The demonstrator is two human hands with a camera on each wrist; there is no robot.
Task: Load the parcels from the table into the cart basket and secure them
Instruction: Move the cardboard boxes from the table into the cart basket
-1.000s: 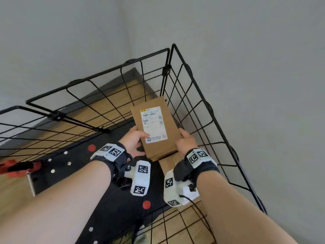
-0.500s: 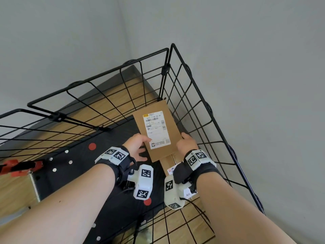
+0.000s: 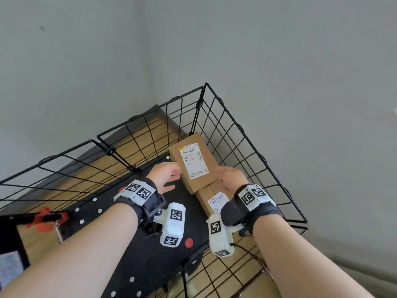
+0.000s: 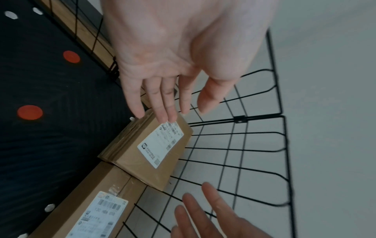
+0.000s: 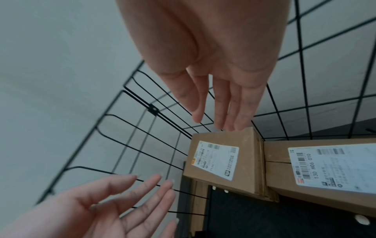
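Observation:
A small brown parcel (image 3: 194, 162) with a white label lies in the far right corner of the black wire cart basket (image 3: 247, 134). It sits at the far end of a longer brown parcel (image 3: 206, 197). My left hand (image 3: 171, 175) is at its left edge and my right hand (image 3: 224, 174) at its right edge, both with straight fingers that hold nothing. The left wrist view has the left fingers (image 4: 162, 103) just over the small parcel (image 4: 146, 153). In the right wrist view the right fingers (image 5: 223, 104) hover above that parcel (image 5: 219, 161), beside the long parcel (image 5: 325, 169).
The basket floor is a black panel (image 3: 129, 244) with red dots and white studs. Wire walls close in on the far and right sides. A red clamp on a black bar (image 3: 43, 216) sticks in at the left. Grey walls stand behind.
The small parcel went down into the basket's far right corner. Both hands let go of it and their fingers straightened.

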